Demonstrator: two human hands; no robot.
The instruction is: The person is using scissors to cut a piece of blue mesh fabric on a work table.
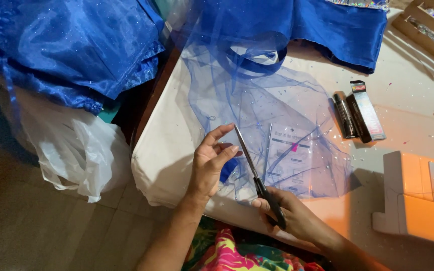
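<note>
Sheer blue tulle [257,100] lies spread over the white table [167,150], a printed sheet beneath. Cutting seems underway: the left hand [209,160], fingers loosely open, steadies the tulle's edge; the right hand [290,216] grips the scissors [257,173], blades nearly closed. Next needs taut fabric.

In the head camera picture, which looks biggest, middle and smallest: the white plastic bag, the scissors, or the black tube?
1. White plastic bag, clearly the biggest.
2. Scissors, held in the right hand.
3. Black tube, the smallest. It lies farther from the camera than the scissors, so this ranking is less sure.
</note>
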